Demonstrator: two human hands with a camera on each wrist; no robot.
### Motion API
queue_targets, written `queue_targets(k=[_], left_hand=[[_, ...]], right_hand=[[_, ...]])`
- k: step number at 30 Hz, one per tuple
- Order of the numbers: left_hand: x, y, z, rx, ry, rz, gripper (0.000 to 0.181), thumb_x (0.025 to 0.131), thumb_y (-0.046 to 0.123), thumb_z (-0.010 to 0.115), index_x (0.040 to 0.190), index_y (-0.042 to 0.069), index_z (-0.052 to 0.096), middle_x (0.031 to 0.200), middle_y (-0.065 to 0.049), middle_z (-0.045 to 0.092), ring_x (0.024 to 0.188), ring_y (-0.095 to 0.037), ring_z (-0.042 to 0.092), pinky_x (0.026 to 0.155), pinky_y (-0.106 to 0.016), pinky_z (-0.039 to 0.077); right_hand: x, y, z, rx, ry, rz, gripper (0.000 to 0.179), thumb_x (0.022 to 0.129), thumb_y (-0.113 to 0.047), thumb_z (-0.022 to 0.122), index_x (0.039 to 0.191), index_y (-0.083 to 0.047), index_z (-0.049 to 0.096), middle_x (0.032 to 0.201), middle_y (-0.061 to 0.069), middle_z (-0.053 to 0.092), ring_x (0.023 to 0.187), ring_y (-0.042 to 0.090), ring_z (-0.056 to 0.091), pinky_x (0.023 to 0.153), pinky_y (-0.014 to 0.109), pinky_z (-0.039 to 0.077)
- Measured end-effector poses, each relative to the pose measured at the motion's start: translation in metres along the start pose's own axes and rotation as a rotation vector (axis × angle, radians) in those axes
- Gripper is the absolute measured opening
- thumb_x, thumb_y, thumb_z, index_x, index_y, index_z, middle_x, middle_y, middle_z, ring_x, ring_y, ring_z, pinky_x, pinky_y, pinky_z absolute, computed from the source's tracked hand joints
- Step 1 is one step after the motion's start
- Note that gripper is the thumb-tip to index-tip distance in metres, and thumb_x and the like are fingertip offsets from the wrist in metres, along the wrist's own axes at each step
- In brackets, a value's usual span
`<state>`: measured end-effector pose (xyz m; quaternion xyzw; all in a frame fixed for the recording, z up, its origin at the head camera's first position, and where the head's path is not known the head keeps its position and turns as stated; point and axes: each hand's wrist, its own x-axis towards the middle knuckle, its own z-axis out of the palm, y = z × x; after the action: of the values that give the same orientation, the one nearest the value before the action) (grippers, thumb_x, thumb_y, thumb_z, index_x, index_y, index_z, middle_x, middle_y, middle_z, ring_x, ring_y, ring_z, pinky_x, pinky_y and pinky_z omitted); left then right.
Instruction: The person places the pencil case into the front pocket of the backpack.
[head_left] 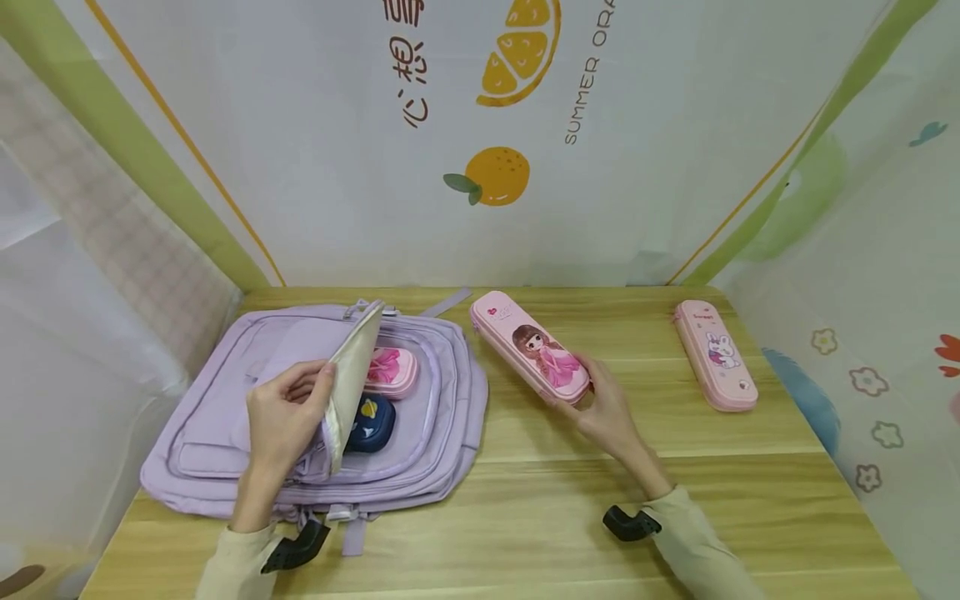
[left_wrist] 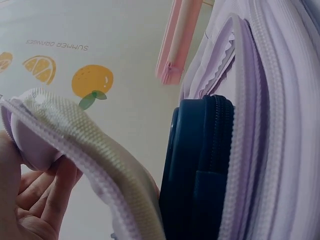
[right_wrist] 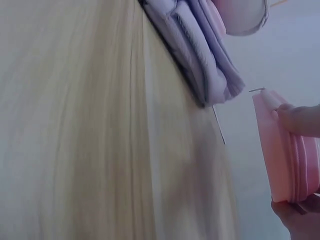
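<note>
A lilac backpack [head_left: 217, 383] lies on the table at the left with its front pocket unzipped. My left hand [head_left: 288, 408] pinches the edge of the pocket flap [head_left: 352, 383] and holds it raised, its pale lining showing. Inside the pocket are a navy pencil case [head_left: 372, 423] with a planet picture and a pink case [head_left: 393, 372], partly hidden by the flap. To the right of the backpack, my right hand [head_left: 603, 410] grips the lower end of a pink pencil case [head_left: 532, 346] with a doll print. That case is tilted and appears raised in the right wrist view.
Another pink pencil case [head_left: 716, 356] with a bunny print lies at the right of the wooden table [head_left: 540, 517]. A white curtain [head_left: 337, 167] with orange prints hangs behind the table's far edge. Straps [head_left: 447, 302] stick out from the backpack's sides.
</note>
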<state>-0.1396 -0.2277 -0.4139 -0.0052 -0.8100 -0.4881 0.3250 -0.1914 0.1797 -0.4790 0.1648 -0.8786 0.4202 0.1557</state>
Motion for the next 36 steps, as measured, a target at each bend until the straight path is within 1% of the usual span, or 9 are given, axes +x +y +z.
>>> queue_targets(k=[2, 5, 8, 14, 21, 25, 29, 32, 36], left_hand=[[0.000, 0.000, 0.000, -0.004, 0.006, 0.001, 0.007, 0.088, 0.002, 0.075, 0.092, -0.002, 0.079, 0.072, -0.006, 0.074, 0.062, 0.013, 0.062, 0.061, -0.004, 0.052], [0.001, -0.001, 0.001, -0.004, 0.008, -0.002, 0.007, 0.087, 0.002, 0.075, 0.092, -0.002, 0.079, 0.071, 0.002, 0.073, 0.062, 0.013, 0.062, 0.061, -0.003, 0.052], [0.000, -0.002, 0.001, -0.003, 0.006, -0.005, 0.007, 0.087, 0.002, 0.075, 0.092, -0.002, 0.079, 0.072, -0.002, 0.074, 0.062, 0.013, 0.062, 0.061, -0.003, 0.052], [0.000, -0.001, -0.001, 0.006, 0.006, -0.004, 0.009, 0.089, 0.002, 0.074, 0.094, -0.004, 0.079, 0.078, -0.020, 0.075, 0.063, 0.015, 0.061, 0.061, -0.003, 0.052], [-0.001, 0.002, -0.005, 0.003, 0.000, -0.013, 0.010, 0.090, 0.004, 0.074, 0.095, -0.004, 0.079, 0.078, -0.022, 0.074, 0.064, 0.014, 0.062, 0.062, -0.003, 0.052], [-0.002, 0.002, -0.006, 0.018, 0.001, -0.017, 0.011, 0.090, 0.005, 0.073, 0.095, -0.003, 0.079, 0.078, -0.021, 0.075, 0.064, 0.015, 0.061, 0.063, -0.002, 0.052], [0.000, 0.003, -0.006, 0.026, 0.009, -0.012, 0.012, 0.091, 0.007, 0.073, 0.095, -0.003, 0.079, 0.078, -0.022, 0.075, 0.065, 0.015, 0.061, 0.064, -0.002, 0.052], [0.003, 0.004, -0.006, 0.021, 0.011, -0.002, 0.013, 0.092, 0.007, 0.072, 0.094, -0.004, 0.078, 0.078, -0.022, 0.074, 0.065, 0.015, 0.061, 0.064, -0.002, 0.052], [0.006, 0.006, -0.006, 0.012, 0.012, 0.006, 0.013, 0.092, 0.006, 0.071, 0.094, -0.005, 0.078, 0.079, -0.025, 0.074, 0.066, 0.015, 0.062, 0.065, -0.002, 0.052]], right_hand=[[0.000, -0.004, 0.002, 0.040, -0.030, 0.013, 0.081, 0.074, -0.015, 0.090, 0.142, 0.004, 0.051, 0.134, 0.024, 0.060, 0.123, 0.038, 0.059, 0.108, 0.049, 0.050], [0.001, -0.011, 0.005, 0.135, -0.082, 0.042, 0.080, 0.075, -0.014, 0.090, 0.143, 0.003, 0.050, 0.138, 0.023, 0.058, 0.127, 0.036, 0.057, 0.110, 0.033, 0.049], [0.003, -0.018, 0.007, 0.253, -0.148, 0.089, 0.080, 0.075, -0.011, 0.090, 0.143, 0.002, 0.050, 0.142, 0.021, 0.056, 0.132, 0.035, 0.054, 0.113, 0.022, 0.044], [0.005, -0.026, 0.011, 0.426, -0.250, 0.140, 0.077, 0.074, -0.003, 0.088, 0.142, 0.001, 0.051, 0.144, 0.021, 0.054, 0.137, 0.034, 0.049, 0.117, 0.029, 0.040], [0.002, -0.030, 0.018, 0.587, -0.365, 0.096, 0.075, 0.075, 0.003, 0.085, 0.141, 0.003, 0.048, 0.143, 0.023, 0.051, 0.135, 0.032, 0.050, 0.113, 0.018, 0.041], [0.000, -0.034, 0.025, 0.659, -0.431, 0.084, 0.075, 0.078, 0.001, 0.084, 0.142, 0.006, 0.045, 0.143, 0.026, 0.050, 0.132, 0.021, 0.053, 0.113, 0.018, 0.042], [0.000, -0.039, 0.030, 0.738, -0.462, 0.123, 0.077, 0.077, 0.000, 0.085, 0.141, 0.009, 0.042, 0.142, 0.029, 0.049, 0.127, 0.011, 0.056, 0.112, 0.017, 0.043], [0.002, -0.042, 0.033, 0.766, -0.465, 0.143, 0.080, 0.075, 0.002, 0.085, 0.141, 0.011, 0.041, 0.141, 0.030, 0.050, 0.126, 0.010, 0.056, 0.113, 0.017, 0.043], [0.003, -0.044, 0.037, 0.701, -0.456, 0.090, 0.079, 0.075, 0.002, 0.085, 0.142, 0.011, 0.043, 0.141, 0.025, 0.053, 0.127, 0.013, 0.055, 0.113, 0.022, 0.044]])
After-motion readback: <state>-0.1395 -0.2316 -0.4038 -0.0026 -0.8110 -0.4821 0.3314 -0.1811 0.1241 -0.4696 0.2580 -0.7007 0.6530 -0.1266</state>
